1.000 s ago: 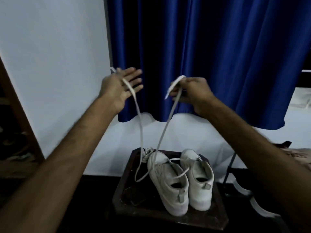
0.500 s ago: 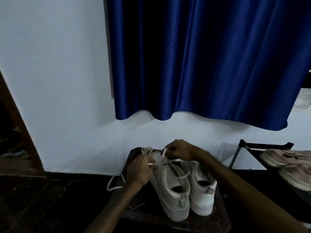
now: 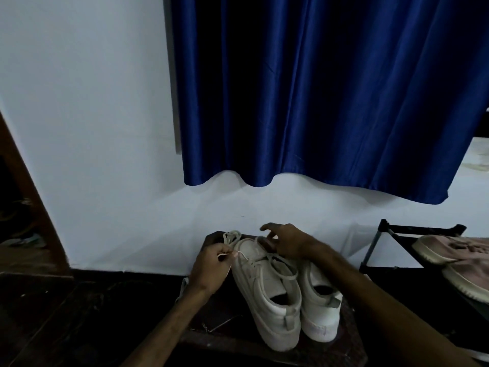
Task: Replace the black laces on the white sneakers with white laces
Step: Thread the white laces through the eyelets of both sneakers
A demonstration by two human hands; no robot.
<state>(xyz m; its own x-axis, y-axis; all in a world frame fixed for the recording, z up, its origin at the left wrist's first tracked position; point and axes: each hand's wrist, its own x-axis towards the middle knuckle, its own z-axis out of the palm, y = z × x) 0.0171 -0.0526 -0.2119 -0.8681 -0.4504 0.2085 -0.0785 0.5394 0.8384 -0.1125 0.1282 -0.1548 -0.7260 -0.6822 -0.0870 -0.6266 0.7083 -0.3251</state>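
My left hand has thumb and forefinger pinched tight on one end of the white lace, which runs from my fingertips straight across into the left sneaker just beside them. My right hand lies over that sneaker's toe end with its fingers loosely bent and the forefinger lifted. Whether it pinches the other lace end underneath I cannot tell. Under and just behind my right fingers the lace crosses only the lowest eyelets, so I judge this shoe barely begun, with the upper rows to thread and the ends to tie. The right sneaker, below my right wrist, shows no lace at all, black or white, so the black ones seem to be out of both. A spare lace sits bunched just beyond my left fingertips on the stool, presumably for the second shoe.
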